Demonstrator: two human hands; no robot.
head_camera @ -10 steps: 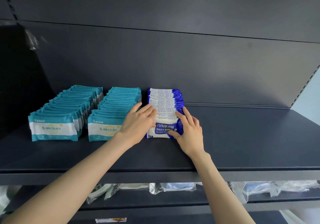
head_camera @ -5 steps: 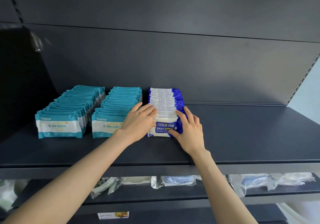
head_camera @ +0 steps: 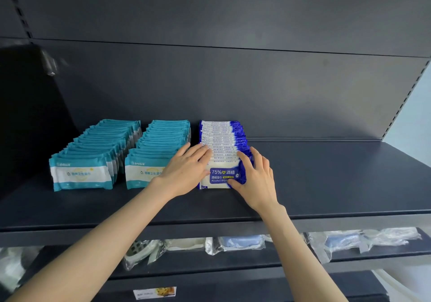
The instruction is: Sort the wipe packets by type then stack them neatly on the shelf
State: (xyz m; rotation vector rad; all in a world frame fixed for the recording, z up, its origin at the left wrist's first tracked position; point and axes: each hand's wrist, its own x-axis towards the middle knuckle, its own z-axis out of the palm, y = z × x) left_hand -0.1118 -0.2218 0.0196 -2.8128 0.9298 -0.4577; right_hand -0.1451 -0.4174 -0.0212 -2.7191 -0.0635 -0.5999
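Three rows of wipe packets stand on edge on the dark shelf [head_camera: 326, 185]. Two rows are teal and white: the left teal row [head_camera: 93, 152] and the middle teal row [head_camera: 161, 143]. The third is a row of blue and white alcohol wipe packets [head_camera: 221, 138]. My left hand [head_camera: 184, 171] lies with straight fingers against the left side of the blue row. My right hand [head_camera: 256, 175] presses its right side, thumb on the face of the front packet [head_camera: 220, 175]. The two hands flank the front of the row.
To the right of the blue row the shelf is bare metal up to the side upright [head_camera: 401, 101]. The back panel [head_camera: 233, 87] closes the rear. A lower shelf [head_camera: 233, 262] holds several plastic-wrapped items [head_camera: 240, 243].
The hands keep their place on the blue row. The view has shifted slightly, moving the rows a little to the right in the picture.
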